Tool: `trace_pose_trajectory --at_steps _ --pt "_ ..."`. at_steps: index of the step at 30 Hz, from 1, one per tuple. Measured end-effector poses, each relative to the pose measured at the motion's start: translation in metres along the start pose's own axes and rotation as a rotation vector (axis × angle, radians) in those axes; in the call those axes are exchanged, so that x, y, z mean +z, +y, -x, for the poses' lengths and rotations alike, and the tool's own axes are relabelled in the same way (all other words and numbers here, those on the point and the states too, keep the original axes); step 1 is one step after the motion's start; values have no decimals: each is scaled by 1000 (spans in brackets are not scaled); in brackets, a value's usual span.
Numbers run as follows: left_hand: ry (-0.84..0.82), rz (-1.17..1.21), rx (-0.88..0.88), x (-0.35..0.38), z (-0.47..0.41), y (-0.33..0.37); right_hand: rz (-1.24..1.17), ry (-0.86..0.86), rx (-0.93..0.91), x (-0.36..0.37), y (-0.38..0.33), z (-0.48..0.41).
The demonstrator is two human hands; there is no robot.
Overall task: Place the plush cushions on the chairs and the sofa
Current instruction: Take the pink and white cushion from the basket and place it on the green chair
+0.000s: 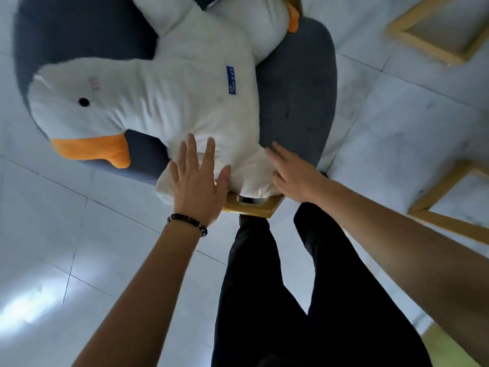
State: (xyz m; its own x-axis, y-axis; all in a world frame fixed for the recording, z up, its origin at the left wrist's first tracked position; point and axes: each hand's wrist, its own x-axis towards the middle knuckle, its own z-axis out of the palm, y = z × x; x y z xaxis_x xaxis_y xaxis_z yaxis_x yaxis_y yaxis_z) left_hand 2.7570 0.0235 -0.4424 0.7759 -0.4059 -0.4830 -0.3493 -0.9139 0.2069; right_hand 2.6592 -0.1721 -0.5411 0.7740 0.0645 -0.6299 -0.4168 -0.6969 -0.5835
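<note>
Head view: a person looks steeply down at a chair [299, 102] with a dark grey padded seat and a pale wooden frame, standing on a light tiled floor [79, 234].
Cushion: a large white plush goose [185, 96] with an orange beak and a small blue label lies across the seat, its head toward the left edge and its lower body hanging slightly over the front rail.
Left hand [197, 181]: open, fingers spread flat, palm resting on the lower end of the plush; it grips nothing and seems to be pressing or smoothing the toy so it settles on the seat. A dark beaded bracelet [188, 223] circles the wrist.
Right hand [293, 176]: open and flat too, laid on the plush's right edge where it meets the grey seat, probably steadying that side.
Legs: black trousers [291, 300] stand just in front of the chair.
Other furniture: parts of two more wooden frames [434, 41] show at the right, well apart from this chair.
Task progress: this cushion looks placed; other seats likely remain.
</note>
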Motion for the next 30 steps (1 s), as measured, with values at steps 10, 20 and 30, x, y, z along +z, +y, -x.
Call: trace_pose_trajectory --at_steps 10,20,30 --pt "263 571 -144 -176 117 50 -348 607 143 -145 -90 194" --pt "19 977 24 -230 103 25 -735 1160 401 -101 -145 286" --pt "-528 821 454 -201 140 75 -1119 1645 1009 98 -257 444"
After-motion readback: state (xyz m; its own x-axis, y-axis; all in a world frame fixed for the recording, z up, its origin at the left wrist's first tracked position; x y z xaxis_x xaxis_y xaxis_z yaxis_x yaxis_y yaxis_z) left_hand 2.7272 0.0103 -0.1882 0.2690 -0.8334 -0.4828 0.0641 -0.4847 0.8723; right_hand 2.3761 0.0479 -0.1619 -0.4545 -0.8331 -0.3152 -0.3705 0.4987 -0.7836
